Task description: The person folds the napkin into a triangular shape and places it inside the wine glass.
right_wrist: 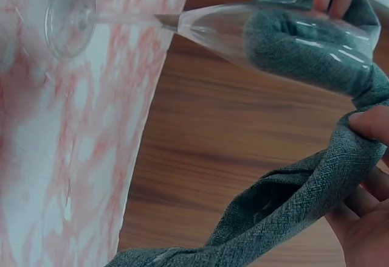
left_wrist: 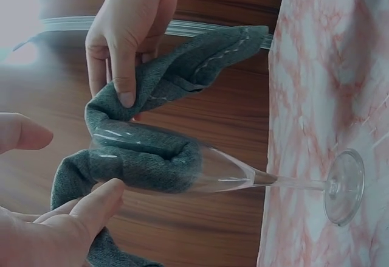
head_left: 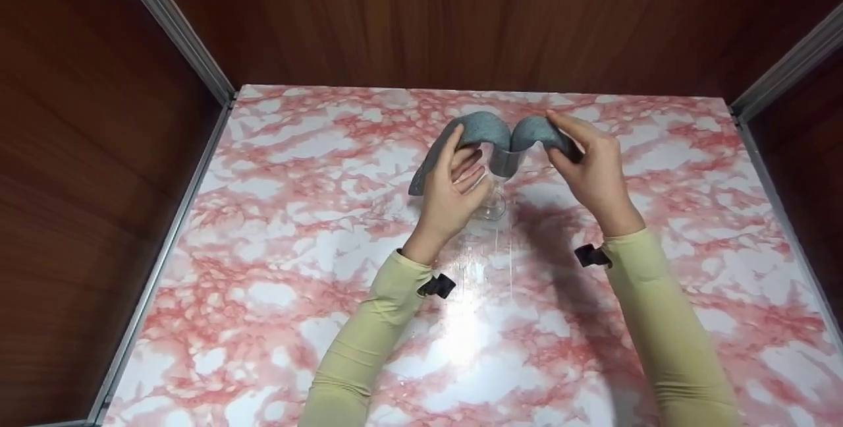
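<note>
A clear champagne flute [head_left: 498, 180] is standing upright on the pink marbled table [head_left: 276, 262], its foot resting on the surface near the middle of the far half. A grey cloth [head_left: 500, 134] is being draped over the rim and pushed down into the bowl — in the left wrist view the cloth [left_wrist: 146, 157] is seen filling the upper part of the glass [left_wrist: 237, 173], while the stem and foot are left bare.

The cloth is being gripped on both sides. The left hand [head_left: 454, 186] is curled round the bowl and the cloth's left fold, thumb and fingers closed on them. The right hand [head_left: 589, 163] is pinching the right fold — fingertips [left_wrist: 124, 97] are pressed on the fabric just above the rim.

Wooden walls [head_left: 461, 12] are enclosing the table on three sides.
</note>
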